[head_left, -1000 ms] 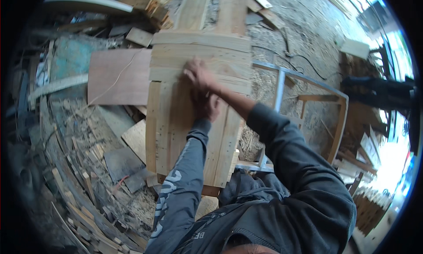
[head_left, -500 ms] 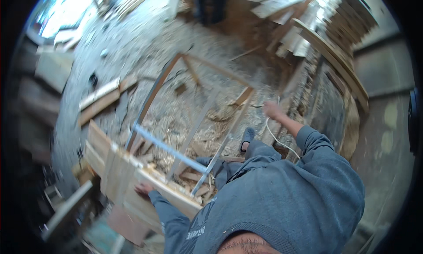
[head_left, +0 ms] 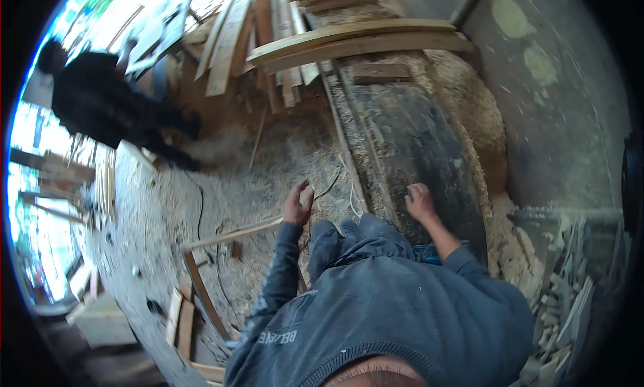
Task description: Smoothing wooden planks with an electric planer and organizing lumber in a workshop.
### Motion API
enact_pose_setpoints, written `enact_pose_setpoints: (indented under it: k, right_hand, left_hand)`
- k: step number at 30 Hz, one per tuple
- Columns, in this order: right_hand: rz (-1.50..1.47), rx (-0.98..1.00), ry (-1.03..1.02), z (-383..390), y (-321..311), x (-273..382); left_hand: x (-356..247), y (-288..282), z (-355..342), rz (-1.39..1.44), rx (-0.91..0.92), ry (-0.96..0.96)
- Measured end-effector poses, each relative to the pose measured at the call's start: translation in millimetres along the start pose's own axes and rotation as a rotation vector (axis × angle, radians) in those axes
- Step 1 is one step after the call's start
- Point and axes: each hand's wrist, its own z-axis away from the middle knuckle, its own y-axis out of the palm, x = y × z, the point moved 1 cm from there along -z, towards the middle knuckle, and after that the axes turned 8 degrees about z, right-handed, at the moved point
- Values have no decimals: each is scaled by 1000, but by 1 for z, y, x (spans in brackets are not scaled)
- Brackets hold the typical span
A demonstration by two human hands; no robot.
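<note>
My left hand point(head_left: 298, 204) is raised over the floor in front of my knees, with its thumb and fingers apart and nothing in it. Below and left of it stands a wooden frame point(head_left: 238, 234), partly hidden by my left arm. My right hand point(head_left: 420, 202) is over the dark bench top point(head_left: 429, 139), fingers curled round a small dark thing too unclear to name. A teal tool point(head_left: 427, 254) lies partly hidden beside my right forearm. A pale cord point(head_left: 352, 192) hangs at the bench's near left edge.
Two long beams point(head_left: 362, 43) cross the bench's far end. Planks point(head_left: 231, 45) lean beyond it. A person in dark clothes point(head_left: 100, 98) is at the far left. Sawdust point(head_left: 463, 85) lines the bench, and offcuts point(head_left: 567, 306) are heaped at the right.
My view has turned right, toward the dark bench. My left hand has left the pale boards and is in the air. My right hand has moved over the bench top.
</note>
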Motion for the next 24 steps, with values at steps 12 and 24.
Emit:
enact_pose_setpoints:
  k: [12,24]
  right_hand:
    - [-522,180,619,-37,68,60]
    - [585,-414,1349,42,-43,63]
  left_hand:
    - [48,15,-437,-773,0,377]
    - [27,24,-611,-1120,423,126]
